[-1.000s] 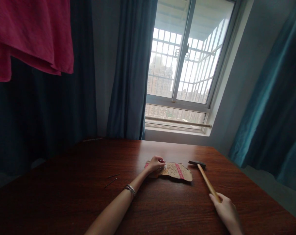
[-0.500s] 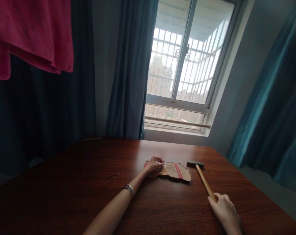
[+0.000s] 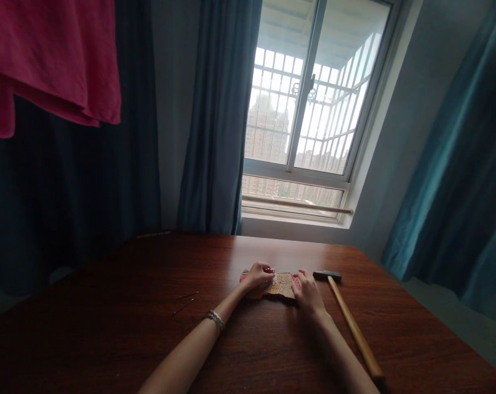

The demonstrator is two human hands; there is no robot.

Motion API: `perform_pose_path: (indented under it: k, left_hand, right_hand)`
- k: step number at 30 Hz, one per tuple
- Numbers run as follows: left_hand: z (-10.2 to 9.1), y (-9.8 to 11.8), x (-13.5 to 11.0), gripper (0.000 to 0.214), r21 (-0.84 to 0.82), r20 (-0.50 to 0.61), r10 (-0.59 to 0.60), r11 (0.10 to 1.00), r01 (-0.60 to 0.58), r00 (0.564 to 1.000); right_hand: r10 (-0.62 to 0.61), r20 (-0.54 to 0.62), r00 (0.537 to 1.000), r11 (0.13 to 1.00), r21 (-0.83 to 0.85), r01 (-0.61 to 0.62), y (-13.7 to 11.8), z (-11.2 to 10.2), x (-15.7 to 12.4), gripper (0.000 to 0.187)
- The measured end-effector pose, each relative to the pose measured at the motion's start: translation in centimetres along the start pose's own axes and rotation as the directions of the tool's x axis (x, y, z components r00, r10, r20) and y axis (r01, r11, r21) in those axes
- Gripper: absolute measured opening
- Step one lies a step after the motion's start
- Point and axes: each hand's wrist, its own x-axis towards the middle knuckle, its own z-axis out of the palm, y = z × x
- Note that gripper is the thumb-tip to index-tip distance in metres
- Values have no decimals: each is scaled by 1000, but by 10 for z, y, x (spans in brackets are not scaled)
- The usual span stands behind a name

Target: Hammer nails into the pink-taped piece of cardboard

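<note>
A brown piece of cardboard point(image 3: 283, 285) with many small holes or dots and pink bands lies on the wooden table. My left hand point(image 3: 259, 277) rests over its left part, fingers pinched together beside small whitish bits; what they hold is too small to make out. At the cardboard's right end, my right hand point(image 3: 308, 291) has its fingers and thumb around the piece, covering part of a pink band. A hammer point(image 3: 354, 327) with a black head and wooden handle lies just right of my right hand, apart from it.
Two thin metal rods point(image 3: 186, 302), perhaps nails, lie left of my left forearm on the brown table point(image 3: 108, 328). Behind the table are a window point(image 3: 299, 169) and blue curtains point(image 3: 213, 137). A pink cloth point(image 3: 54, 65) hangs at upper left.
My right hand has let go of the hammer handle and moved left and forward onto the cardboard's right end. The hammer stays on the table. My left hand has hardly moved.
</note>
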Motion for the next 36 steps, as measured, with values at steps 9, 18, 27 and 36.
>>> perform_pose_path:
  k: [9,18,27,36]
  left_hand:
    - [4,-5,1,28,-42,-5,17,999,-17,1000]
    - [-59,34,14,45,-198,-14,47,979,-49,999]
    - [-175,80,-31,42,-7,-72,9,1000,-10,997]
    - [-223,-22,-142,34,365,-72,-299,880,304,951]
  right_hand:
    - [-72,-6,997,997,29,72,3,38,6,20]
    - [-52,-4,999,998,39,52,5,39,7,18]
    - [-39,-3,999,998,52,39,4,37,6,18]
    - [-29,1,1000,999,-23,29,0,36,5,18]
